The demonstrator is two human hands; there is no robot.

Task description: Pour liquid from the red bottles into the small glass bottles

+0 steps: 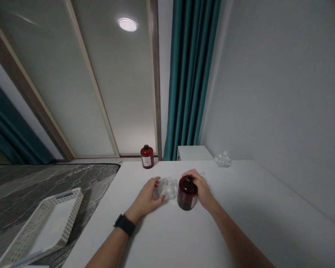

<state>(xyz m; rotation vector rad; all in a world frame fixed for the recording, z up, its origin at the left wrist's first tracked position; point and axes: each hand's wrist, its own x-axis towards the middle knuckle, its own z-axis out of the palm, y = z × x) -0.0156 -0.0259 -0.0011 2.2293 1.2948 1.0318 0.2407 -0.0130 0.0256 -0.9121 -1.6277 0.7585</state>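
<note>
A white table [170, 238] stands beside a white basket [72, 216] whose flat bottom shows. The right hand [201, 186] grips a dark red bottle [185, 199] upright at the table's middle, contents indistinct; a capped red bottle [147, 157] stands near the far edge. The left hand [146, 197], spread wide, curves around clear plastic [169, 187].

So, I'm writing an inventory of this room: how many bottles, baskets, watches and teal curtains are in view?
Bottles: 2
Basket: 1
Watch: 1
Curtains: 2
Total: 6
</note>
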